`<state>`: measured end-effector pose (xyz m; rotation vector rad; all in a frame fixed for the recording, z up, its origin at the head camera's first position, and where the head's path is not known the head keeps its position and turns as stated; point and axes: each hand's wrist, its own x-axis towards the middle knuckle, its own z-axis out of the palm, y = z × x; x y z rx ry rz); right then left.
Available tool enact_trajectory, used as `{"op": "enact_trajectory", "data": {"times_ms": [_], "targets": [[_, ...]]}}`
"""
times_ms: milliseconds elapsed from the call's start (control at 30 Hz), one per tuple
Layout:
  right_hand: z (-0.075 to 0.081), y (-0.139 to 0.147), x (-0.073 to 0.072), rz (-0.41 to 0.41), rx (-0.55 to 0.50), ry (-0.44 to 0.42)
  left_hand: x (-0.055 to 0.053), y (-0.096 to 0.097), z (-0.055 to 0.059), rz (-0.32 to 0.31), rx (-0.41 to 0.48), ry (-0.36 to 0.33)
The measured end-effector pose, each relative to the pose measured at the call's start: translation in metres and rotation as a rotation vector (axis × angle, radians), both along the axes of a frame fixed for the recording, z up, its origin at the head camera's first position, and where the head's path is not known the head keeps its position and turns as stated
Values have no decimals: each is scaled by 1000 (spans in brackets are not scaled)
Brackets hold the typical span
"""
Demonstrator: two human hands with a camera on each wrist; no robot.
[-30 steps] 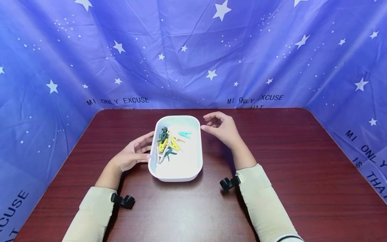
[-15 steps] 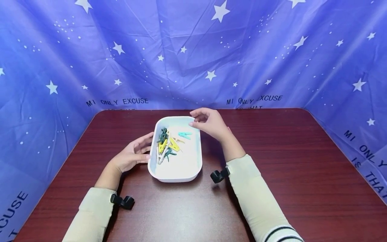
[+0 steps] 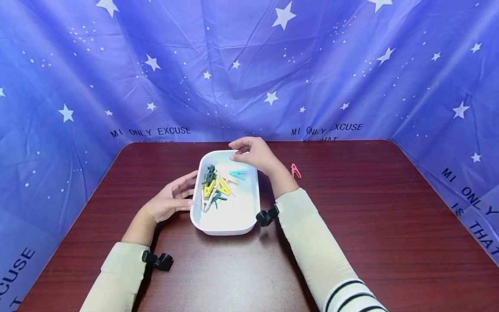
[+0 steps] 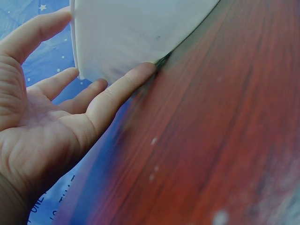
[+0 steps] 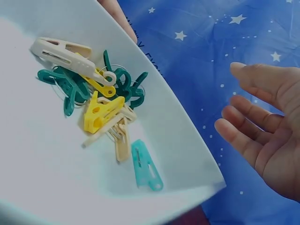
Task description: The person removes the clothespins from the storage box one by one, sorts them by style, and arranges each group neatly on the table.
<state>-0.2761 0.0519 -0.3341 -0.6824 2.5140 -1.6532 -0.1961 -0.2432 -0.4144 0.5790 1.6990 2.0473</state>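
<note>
Two hands [image 3: 169, 200] at a white tub [image 3: 238, 212] of clips [image 3: 224, 186]

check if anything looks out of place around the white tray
One thing: a pinkish-red clip lies alone on the table, right of the white tray in the head view. It looks odd because the other clips in view are inside the tray. I see no obvious damage.

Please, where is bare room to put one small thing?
Bare: the table right of the pink clip, also before the white basin, between the sleeves; and the basin's near right floor. Crowded: the basin's left side, with green clips, yellow clips and cream clips; the left hand touches it outside. The right hand hovers near the far right corner.
</note>
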Motion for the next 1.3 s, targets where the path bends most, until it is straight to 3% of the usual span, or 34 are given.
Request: {"op": "enact_trajectory", "data": {"times_ms": [167,433,667,1067,1300], "targets": [[-3,-9,-5,19,31,-69,0,-1,0,4,4,-6],[-8,-20,-15,48,139,-94,0,-3,0,-3,8,-5],[-14,-24,-22,56,204,-169,-1,-3,0,-13,14,-6],[-13,-30,-31,164,462,-149,-1,-1,-1,5,-4,-6],[-18,-34,-34,195,493,-169,-2,-1,-1,17,-16,-13]]}}
